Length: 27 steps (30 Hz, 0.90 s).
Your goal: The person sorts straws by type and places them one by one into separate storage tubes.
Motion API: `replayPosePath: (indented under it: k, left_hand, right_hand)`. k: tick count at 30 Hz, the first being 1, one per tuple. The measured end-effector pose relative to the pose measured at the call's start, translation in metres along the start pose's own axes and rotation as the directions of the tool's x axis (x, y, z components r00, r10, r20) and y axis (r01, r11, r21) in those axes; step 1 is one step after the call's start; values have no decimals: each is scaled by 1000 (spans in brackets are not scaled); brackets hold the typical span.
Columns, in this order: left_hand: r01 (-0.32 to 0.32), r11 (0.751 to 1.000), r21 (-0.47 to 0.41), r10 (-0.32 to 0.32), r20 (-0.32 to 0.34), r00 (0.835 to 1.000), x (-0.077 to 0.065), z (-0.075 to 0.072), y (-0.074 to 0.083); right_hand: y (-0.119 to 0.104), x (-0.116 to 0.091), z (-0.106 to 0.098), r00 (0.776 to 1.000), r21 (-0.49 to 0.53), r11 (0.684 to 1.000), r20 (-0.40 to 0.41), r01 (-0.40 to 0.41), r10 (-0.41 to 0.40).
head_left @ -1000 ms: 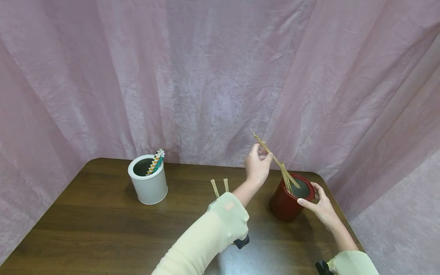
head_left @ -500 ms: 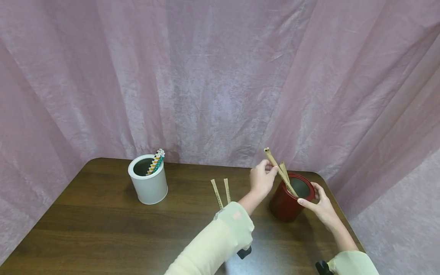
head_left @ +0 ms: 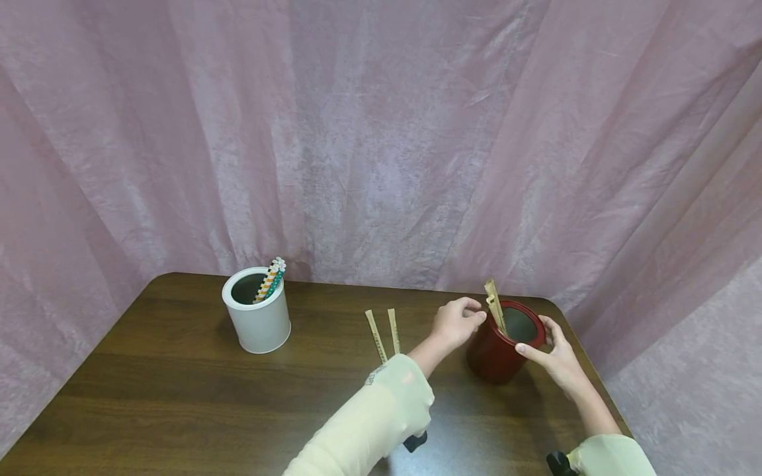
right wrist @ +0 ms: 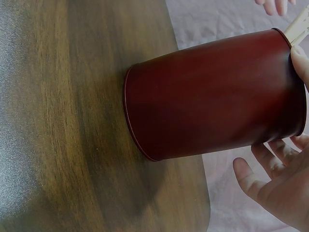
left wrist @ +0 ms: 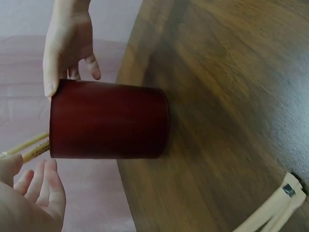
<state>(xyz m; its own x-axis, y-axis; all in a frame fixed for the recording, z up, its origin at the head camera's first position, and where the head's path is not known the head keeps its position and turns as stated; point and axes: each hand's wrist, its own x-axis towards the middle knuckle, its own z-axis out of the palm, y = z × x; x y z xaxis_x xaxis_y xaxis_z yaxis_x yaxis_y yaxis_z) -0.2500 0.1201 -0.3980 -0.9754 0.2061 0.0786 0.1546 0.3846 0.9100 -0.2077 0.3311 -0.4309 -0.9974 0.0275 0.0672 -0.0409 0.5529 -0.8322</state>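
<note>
A dark red canister (head_left: pixel 499 354) stands upright at the right of the table, with slim tan sticks (head_left: pixel 495 308) bearing dark print leaning out over the left of its rim. My right hand (head_left: pixel 559 360) grips the canister's rim, its thumb at the front and its fingers round the far right side. Beside the left of the rim is my left hand (head_left: pixel 455 324), fingers loosely bent and holding nothing. In the left wrist view its thumb (left wrist: pixel 9 166) overlaps the end of a stick. Two more tan sticks (head_left: pixel 376 336) lie mid-table, partly hidden behind the left sleeve.
At the back left of the wooden table (head_left: pixel 178 370) stands a white canister (head_left: pixel 262 327). Several patterned sticks (head_left: pixel 270 281) with white flower-shaped tops lean in it. A pink curtain (head_left: pixel 381 145) hangs behind the table's back edge.
The tan stick in my left hand has gone down into the red canister and been let go. The left hand has lowered to beside the rim; the right hand has stayed put.
</note>
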Motion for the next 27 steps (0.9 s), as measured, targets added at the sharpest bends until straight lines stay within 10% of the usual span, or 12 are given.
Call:
replayPosePath:
  k: [27]
  left_hand:
    - [-17, 998, 57, 14, 45, 999, 3, -59, -59]
  right_hand:
    - [-1, 0, 1, 1000, -4, 1000, -4, 6, -6]
